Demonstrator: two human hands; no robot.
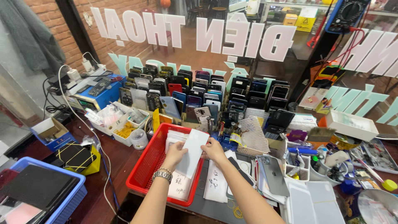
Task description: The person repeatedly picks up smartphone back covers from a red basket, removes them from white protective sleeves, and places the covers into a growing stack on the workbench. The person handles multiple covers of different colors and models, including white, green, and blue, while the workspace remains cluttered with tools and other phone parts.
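Cluttered workbench — both hands, left hand (175,152) and right hand (213,150), grip white sleeve (193,152) over red basket (146,166).

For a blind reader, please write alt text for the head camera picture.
Two hands, left hand and right hand, hold a white flat packet over a red basket on a crowded workbench. Behind stand rows of phones; a blue bin sits at left.

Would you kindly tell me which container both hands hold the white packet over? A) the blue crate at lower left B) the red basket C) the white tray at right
B: the left hand and right hand grip the white packet above the red basket.
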